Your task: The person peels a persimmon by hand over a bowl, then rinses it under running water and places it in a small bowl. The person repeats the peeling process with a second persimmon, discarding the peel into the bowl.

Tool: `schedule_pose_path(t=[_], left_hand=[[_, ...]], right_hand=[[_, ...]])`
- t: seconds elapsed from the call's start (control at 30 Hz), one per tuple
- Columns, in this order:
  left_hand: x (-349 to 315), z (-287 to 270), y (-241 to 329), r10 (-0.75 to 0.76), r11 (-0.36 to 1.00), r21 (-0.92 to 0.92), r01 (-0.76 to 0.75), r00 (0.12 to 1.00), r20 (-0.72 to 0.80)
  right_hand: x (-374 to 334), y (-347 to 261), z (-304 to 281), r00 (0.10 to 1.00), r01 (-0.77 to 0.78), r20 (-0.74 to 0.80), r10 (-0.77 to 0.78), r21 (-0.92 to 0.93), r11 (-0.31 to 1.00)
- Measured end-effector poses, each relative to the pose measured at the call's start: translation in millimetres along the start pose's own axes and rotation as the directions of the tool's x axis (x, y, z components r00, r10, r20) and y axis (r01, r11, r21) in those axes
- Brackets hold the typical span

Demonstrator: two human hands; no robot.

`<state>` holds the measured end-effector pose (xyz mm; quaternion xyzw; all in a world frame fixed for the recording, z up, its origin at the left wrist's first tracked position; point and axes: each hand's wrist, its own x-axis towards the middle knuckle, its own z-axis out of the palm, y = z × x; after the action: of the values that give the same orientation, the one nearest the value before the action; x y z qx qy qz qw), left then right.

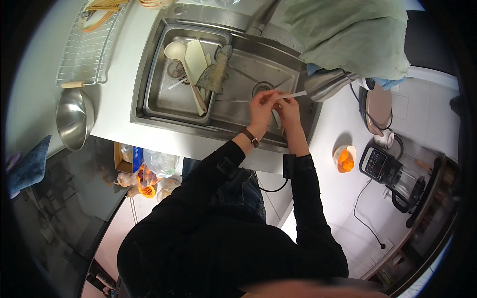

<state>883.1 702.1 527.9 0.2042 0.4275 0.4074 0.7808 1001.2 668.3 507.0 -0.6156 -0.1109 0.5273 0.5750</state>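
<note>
Over the right side of the sink [236,107], my left hand [262,108] and my right hand [290,112] meet with their fingertips pinched together. Between them they grip a thin, flat white strip [298,94], whose free end points right; its exact kind does not show. Below my fingers lies the round drain [262,88]. Just left of my hands, a greyish-green cloth [215,75] hangs over the edge of a metal basin [149,94]. Inside that basin rest a cream ladle [175,50] and a flat whitish board [196,57].
A steel kettle [329,85] and a draped green cloth [353,37] stand right of the sink. A small bowl with orange pieces [344,160] and a blender [400,181] sit further right. To the left are a steel bowl [74,119] and a white dish rack [83,72].
</note>
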Motion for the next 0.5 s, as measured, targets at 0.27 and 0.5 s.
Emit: schedule_pose_path(t=[0.27, 0.5], left_hand=[[18, -10, -13, -0.289, 0.934, -0.259, 0.248, 0.948, -0.135], [9, 4, -17, -0.312, 0.950, -0.006, 0.312, 0.949, -0.035]], right_hand=[[-10, 0, 2, 0.993, 0.060, 0.102, -0.051, -0.090, 0.994], [-3, 5, 13, 0.914, 0.405, 0.281, -0.293, -0.584, 0.703]])
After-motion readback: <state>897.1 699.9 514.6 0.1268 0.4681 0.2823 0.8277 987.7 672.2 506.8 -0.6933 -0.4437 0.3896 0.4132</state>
